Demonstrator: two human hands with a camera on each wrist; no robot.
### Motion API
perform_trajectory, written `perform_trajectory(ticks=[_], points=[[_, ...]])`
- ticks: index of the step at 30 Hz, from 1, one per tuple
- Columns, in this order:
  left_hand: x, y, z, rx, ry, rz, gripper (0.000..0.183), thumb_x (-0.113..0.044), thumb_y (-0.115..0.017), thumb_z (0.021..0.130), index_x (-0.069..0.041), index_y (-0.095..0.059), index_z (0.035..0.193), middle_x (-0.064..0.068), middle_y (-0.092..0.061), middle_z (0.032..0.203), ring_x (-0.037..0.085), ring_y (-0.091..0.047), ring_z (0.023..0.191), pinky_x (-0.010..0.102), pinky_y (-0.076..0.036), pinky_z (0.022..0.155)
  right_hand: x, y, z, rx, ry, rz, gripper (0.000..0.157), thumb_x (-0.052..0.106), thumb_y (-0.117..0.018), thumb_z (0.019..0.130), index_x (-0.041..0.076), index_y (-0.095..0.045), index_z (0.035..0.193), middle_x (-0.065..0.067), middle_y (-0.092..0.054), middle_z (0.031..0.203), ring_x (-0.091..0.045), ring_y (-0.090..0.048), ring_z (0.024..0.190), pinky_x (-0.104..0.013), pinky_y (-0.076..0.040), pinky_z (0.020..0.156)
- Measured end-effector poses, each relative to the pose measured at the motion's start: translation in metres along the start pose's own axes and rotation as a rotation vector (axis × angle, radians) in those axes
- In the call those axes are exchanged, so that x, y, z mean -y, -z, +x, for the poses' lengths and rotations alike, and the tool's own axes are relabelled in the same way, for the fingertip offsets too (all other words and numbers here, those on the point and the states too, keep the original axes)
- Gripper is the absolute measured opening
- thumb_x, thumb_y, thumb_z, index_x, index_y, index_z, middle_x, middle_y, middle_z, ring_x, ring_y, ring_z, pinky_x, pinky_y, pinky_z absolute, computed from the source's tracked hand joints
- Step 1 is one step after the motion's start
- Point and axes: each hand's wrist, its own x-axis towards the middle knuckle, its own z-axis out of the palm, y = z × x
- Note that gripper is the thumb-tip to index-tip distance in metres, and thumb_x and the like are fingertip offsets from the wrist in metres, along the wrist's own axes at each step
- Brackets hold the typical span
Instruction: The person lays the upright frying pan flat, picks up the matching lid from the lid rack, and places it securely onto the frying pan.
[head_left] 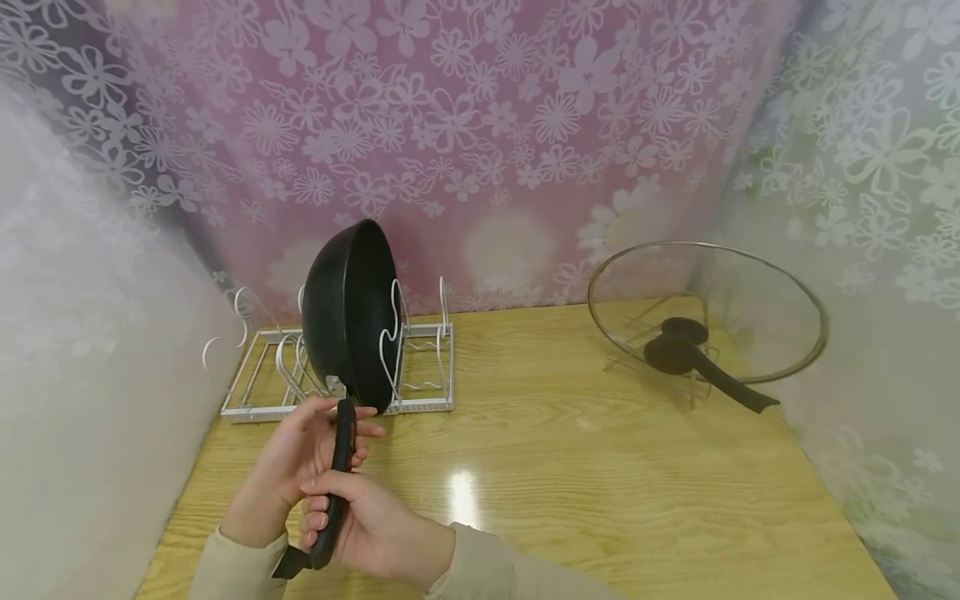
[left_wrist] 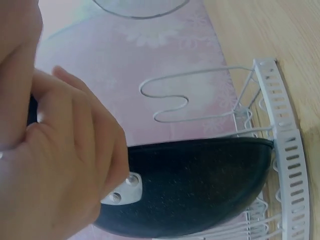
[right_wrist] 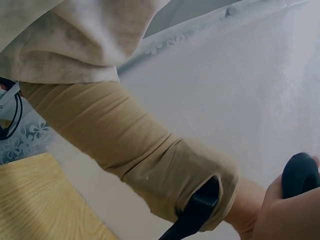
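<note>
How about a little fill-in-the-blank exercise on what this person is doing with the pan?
1. The right hand grips the black pan by its ____.
2. The wire rack around the pan is ____ in colour.
3. In the head view, the see-through lid is to the ____ of the pan.
4. The table has a surface with a ____ grain.

Missing words: handle; white; right; wood.

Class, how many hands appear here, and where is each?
2: the left hand at the handle near the pan, the right hand gripping the handle's lower part.
</note>
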Motion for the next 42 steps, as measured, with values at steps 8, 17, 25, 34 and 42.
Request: perform_trajectory(ticks=[8,17,25,34,42], points=[[0.0,-0.002,0.001,-0.007,0.014,-0.032,0.049,-0.024,-0.01,0.108,0.003,-0.048,0.123,0.016,-0.069,0.109,0.022,-0.07,0.087,0.032,-0.056,0.082,0.002,0.007,0.001,0.099,-0.061,-0.028,0.024,0.015,-0.045,0.098,0.017,-0.043,0.074,0.01,-0.037,0.064,-0.003,-0.038,0.057,-0.017,-0.034,0.066],[0.004,-0.005,0.005,0.014,0.062,-0.078,0.042,-0.024,-0.013,0.108,0.0,-0.047,0.114,0.011,-0.069,0.095,0.019,-0.069,0.077,0.027,-0.056,0.074,0.002,0.007,0.0,0.118,-0.068,-0.042,0.027,0.015,-0.042,0.097,0.017,-0.042,0.07,0.01,-0.035,0.061,-0.003,-0.035,0.054,-0.018,-0.033,0.063],[0.005,-0.008,0.007,-0.019,0.086,-0.057,0.037,-0.017,-0.017,0.107,-0.008,-0.051,0.096,0.003,-0.062,0.081,0.015,-0.067,0.069,0.024,-0.055,0.068,-0.001,0.007,0.0,0.148,-0.038,-0.034,0.034,0.012,-0.04,0.096,0.019,-0.038,0.063,0.011,-0.032,0.058,-0.002,-0.03,0.05,-0.017,-0.026,0.058],[0.011,-0.01,0.009,-0.086,0.105,0.111,0.04,-0.015,-0.02,0.105,-0.014,-0.053,0.082,-0.008,-0.056,0.071,0.005,-0.062,0.063,0.018,-0.051,0.061,-0.004,0.005,0.004,0.101,-0.045,-0.042,0.035,0.01,-0.04,0.093,0.02,-0.037,0.06,0.013,-0.028,0.05,0.0,-0.027,0.043,-0.016,-0.019,0.051],[0.013,-0.013,0.011,-0.132,0.116,0.139,0.043,-0.015,-0.021,0.104,-0.013,-0.052,0.074,-0.008,-0.054,0.066,0.003,-0.059,0.059,0.017,-0.049,0.059,-0.007,0.007,0.006,0.064,0.0,-0.082,0.035,0.008,-0.041,0.089,0.021,-0.034,0.057,0.014,-0.026,0.049,0.0,-0.025,0.042,-0.016,-0.019,0.048]])
